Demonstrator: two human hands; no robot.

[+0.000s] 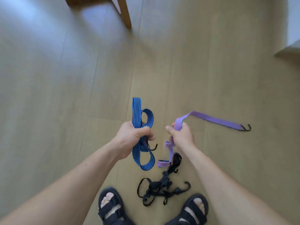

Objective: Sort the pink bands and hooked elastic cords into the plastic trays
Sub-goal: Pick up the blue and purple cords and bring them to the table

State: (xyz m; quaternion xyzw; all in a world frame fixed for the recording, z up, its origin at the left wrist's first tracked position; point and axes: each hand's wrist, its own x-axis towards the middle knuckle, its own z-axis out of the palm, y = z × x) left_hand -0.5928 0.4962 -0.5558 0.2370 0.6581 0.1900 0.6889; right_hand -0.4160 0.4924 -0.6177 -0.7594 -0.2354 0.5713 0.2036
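My left hand point(132, 138) grips a folded blue striped elastic cord point(138, 114); its loops stick out above and below the fist, and a black hook point(153, 147) hangs just under it. My right hand point(181, 135) holds a pink-purple striped elastic cord point(212, 119). One end of that cord stretches right to a black hook point(246, 127); the other end hangs down past the wrist. A tangle of black hooked cords point(162, 187) lies on the floor between my feet. No trays are in view.
Pale wooden floor point(81, 78) all around. A wooden furniture leg point(125, 12) stands at the top centre. A white wall corner point(290, 47) juts in at the upper right. My feet in black sandals point(110, 207) are at the bottom.
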